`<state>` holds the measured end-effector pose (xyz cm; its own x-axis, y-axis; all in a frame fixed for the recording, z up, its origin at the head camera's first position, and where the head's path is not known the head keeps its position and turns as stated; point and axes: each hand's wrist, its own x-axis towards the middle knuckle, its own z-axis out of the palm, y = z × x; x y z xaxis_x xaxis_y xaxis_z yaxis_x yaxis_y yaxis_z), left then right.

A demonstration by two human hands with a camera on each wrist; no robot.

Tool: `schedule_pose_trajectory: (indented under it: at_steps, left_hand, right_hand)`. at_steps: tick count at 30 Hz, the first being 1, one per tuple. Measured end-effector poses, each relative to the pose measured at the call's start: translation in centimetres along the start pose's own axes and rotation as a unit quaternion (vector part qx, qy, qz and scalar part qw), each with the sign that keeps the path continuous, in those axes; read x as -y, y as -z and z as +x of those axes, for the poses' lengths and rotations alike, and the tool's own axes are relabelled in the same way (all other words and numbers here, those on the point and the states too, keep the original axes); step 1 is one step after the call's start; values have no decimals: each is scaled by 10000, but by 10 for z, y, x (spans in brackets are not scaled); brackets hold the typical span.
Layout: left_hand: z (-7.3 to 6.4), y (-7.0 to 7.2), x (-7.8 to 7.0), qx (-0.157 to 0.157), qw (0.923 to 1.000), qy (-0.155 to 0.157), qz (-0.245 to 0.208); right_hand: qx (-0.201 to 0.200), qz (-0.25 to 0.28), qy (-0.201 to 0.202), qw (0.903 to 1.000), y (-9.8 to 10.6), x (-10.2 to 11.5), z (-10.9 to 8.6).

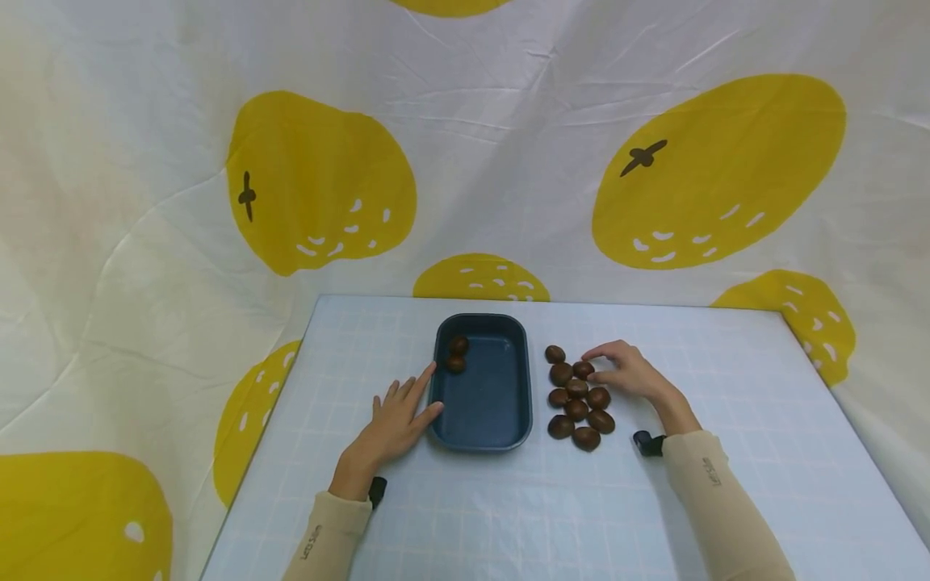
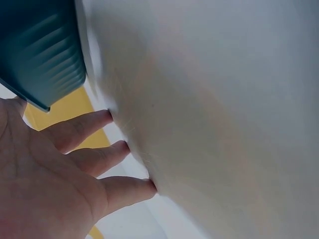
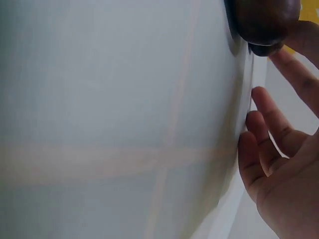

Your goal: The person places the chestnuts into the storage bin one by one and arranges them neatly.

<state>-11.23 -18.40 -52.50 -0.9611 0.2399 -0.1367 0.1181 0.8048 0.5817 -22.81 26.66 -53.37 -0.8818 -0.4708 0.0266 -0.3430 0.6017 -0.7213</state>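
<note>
Two brown chestnuts point(image 1: 457, 355) lie in the upper left of a dark blue rectangular tray point(image 1: 482, 444). My left hand point(image 1: 392, 424) is spread along the tray's left side, index finger and thumb at its rim. In the left wrist view, the other fingertips rest on the table beside the ribbed tray wall point(image 2: 47, 55). To the right of the tray, my right hand point(image 1: 630, 371) pinches a chestnut point(image 1: 584, 369) between thumb and index finger at the back of a loose group. Its other fingers point(image 3: 269, 117) are bent against the tabletop in the right wrist view.
Several more chestnuts point(image 1: 576, 410) lie close together right of the tray. Pale checked cloth covers the table point(image 1: 494, 516), and a white curtain point(image 1: 501, 177) with yellow fruit prints hangs behind its back edge.
</note>
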Motion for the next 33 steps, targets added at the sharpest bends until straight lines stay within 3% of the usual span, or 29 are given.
schedule_pose_trajectory:
  at_steps: [5, 14, 19, 27, 33]
  left_hand:
    - [0, 0, -1, -65, 10000, -48, -37]
    - [2, -2, 2, -31, 10000, -20, -25]
    - [1, -1, 1, -34, 10000, -14, -56]
    - [0, 0, -1, 67, 10000, 66, -30]
    - [0, 0, 0, 39, 10000, 31, -14]
  right_hand:
    - [-21, -558, -196, 9982, -1, 3, 2]
    - [-67, -801, -619, 9948, -4, 10, 3]
    - [-77, -760, -652, 9949, -4, 13, 3]
    - [-194, -591, -385, 9973, -2, 14, 2]
    - [-432, -256, -505, 9975, -1, 19, 2]
